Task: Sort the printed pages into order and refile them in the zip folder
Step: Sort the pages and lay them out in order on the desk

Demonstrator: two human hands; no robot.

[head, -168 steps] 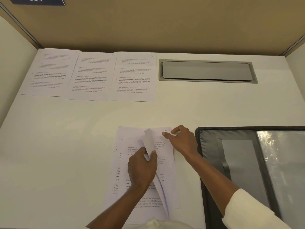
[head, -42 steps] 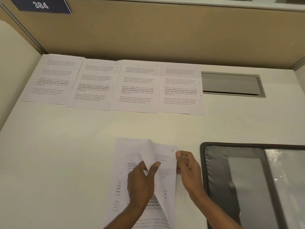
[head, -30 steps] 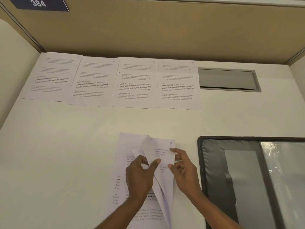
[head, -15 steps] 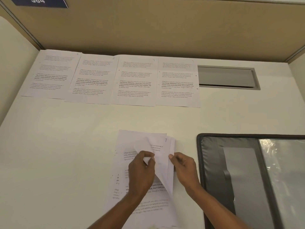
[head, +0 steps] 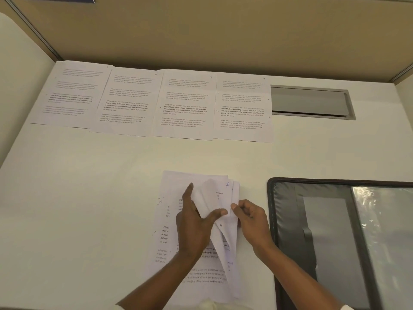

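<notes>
Fanning through the loose stack [head: 171,191] at the middle of the worktop's [head: 89,198] near edge, both hands are at work on the paper. The left hand [head: 192,222] is spread wide, its forefinger straight up the page and its thumb hooked over a bunch of lifted leaves [head: 207,198], which it holds curled back toward the left. The right hand [head: 252,222] is curled, and its thumb and forefinger pinch the right edge of a sheet. That looks to be the one with a handwritten 7 [head: 226,185] in its top corner, though the overlap makes it hard to be sure. The sheets are plain white, printed in short paragraphs with some bold lines, and they bend easily without creasing. Just beside the stack, at the near right corner, the zip folder [head: 288,220] lies open and flat, black-edged with a grey lining and a clear pocket, with no pages in it that I can see. Along the far edge, from the left corner, four pages [head: 187,106] lie face up side by side, their edges slightly overlapped, and the last partly covers a grey cable hatch [head: 310,101]. I judge the sorting to be barely begun: four pages are laid out, most of the stack is unsorted, and nothing has been refiled.
</notes>
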